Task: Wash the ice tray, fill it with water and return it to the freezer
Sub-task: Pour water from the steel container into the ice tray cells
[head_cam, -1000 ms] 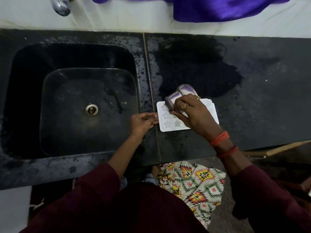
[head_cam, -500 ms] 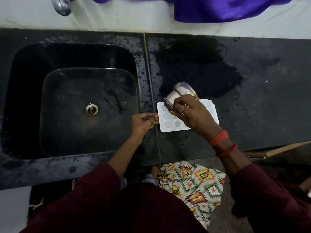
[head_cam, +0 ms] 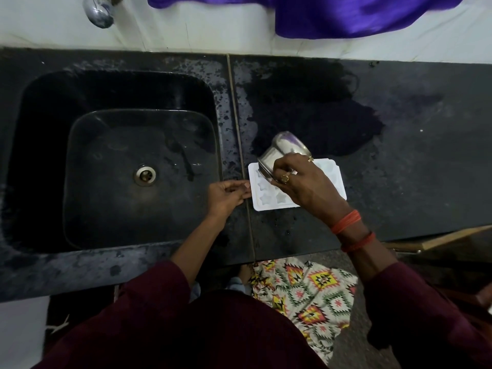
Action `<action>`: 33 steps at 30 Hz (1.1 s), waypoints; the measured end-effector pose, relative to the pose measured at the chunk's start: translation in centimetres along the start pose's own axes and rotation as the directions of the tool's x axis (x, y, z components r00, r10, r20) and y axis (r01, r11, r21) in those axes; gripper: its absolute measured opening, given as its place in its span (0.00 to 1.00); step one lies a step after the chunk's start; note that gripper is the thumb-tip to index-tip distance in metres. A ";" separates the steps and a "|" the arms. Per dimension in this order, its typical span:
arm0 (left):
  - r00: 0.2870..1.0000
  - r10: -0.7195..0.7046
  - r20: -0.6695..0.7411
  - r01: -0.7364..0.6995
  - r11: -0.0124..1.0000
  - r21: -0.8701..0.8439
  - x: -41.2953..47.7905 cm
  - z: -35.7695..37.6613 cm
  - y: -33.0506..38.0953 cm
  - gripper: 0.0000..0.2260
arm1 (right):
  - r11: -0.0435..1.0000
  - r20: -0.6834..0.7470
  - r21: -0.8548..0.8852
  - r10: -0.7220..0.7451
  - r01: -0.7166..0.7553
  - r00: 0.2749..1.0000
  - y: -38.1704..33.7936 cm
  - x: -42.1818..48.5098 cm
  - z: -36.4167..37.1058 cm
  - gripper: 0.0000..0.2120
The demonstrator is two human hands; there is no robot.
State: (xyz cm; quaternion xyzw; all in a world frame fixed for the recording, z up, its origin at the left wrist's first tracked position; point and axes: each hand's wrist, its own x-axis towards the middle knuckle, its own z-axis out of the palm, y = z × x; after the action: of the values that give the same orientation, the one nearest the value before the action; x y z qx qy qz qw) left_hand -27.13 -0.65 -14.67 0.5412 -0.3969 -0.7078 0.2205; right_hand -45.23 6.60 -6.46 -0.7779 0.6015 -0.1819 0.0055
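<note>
A white ice tray (head_cam: 266,201) with star-shaped cells lies flat on the black counter, just right of the sink. My right hand (head_cam: 306,185) grips a steel cup (head_cam: 282,149) by its rim and holds it tipped steeply, mouth down, over the tray's far left cells. My left hand (head_cam: 226,194) pinches the tray's left edge with its fingertips. My right hand hides the middle of the tray.
A black sink (head_cam: 138,171) with a round drain (head_cam: 145,174) sits to the left. A chrome tap (head_cam: 99,12) hangs above it at the wall. A dark wet patch (head_cam: 319,115) spreads on the counter (head_cam: 412,169) behind the tray. Purple cloth (head_cam: 346,14) hangs at the top.
The cup has tilted further, its base rising away from me, and shifted slightly left over the tray. My left hand has stayed at the tray's edge.
</note>
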 end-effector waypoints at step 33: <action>0.999 0.032 -0.032 -0.029 0.996 0.080 0.2 0.2 -0.2 0.09 | 0.172 -0.024 0.936 0.903 -0.308 0.430 3.7 4.0 4.7 0.03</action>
State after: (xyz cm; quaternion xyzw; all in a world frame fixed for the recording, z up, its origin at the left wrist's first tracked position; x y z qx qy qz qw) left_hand -27.34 -0.61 -14.97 0.5550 -0.4292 -0.6790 0.2161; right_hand -46.51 0.84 -10.58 -0.2237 0.6724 -0.6540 0.2649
